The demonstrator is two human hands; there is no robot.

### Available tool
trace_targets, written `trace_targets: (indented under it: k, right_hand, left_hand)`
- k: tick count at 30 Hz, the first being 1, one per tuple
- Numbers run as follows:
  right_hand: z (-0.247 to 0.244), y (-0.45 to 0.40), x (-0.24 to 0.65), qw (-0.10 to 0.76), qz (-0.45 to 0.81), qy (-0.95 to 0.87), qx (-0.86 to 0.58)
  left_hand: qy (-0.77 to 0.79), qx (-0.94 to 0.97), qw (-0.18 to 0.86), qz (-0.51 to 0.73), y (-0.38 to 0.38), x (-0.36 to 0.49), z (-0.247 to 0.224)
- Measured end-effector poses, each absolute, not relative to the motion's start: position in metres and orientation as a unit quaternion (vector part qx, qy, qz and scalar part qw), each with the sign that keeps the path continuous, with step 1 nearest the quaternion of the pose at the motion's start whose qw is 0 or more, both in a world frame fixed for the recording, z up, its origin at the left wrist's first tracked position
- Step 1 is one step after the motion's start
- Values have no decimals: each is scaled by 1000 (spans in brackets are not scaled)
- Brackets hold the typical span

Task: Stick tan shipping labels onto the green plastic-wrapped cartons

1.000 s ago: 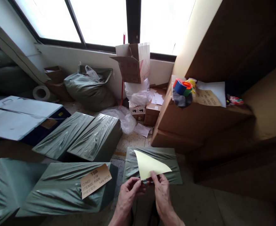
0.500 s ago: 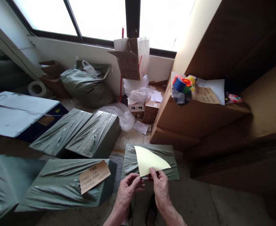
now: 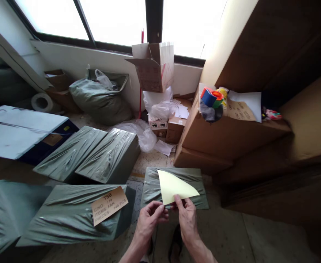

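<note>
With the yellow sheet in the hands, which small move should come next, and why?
Probably the left hand should work the near-left corner of the sheet while the right hand steadies it: the left fingertips are at that corner, and the right thumb lies on the near edge.

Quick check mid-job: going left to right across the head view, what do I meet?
White-topped box → near label → left hand → right hand pinching the yellow sheet → colored rings → far label.
</note>
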State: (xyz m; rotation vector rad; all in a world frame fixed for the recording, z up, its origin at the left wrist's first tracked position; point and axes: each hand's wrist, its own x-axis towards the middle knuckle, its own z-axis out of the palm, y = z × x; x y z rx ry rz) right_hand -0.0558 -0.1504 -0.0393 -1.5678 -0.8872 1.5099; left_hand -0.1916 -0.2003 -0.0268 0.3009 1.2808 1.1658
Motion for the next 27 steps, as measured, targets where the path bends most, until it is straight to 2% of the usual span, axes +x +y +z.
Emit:
trace_targets:
  k: [6, 10, 12, 16, 27]
  right_hand:
    - [-33, -150, -56, 388, 642, -300, -590]
    - [-4, -146, -44, 234, 734, -361, -526]
    - [18, -140, -40, 193, 685, -489, -505]
    - [51, -122, -42, 171, 499, -704, -476]
    - [40, -111, -46, 31, 392, -813, -430]
  left_hand:
    - [569, 155, 620, 517, -198, -191, -20]
    - [579, 224, 593, 513, -198, -194, -13]
    - [582, 255, 584, 504, -198, -195, -9]
    - [593, 299, 566, 488, -199, -195, -1]
    - [647, 404, 520, 384, -208, -193, -1]
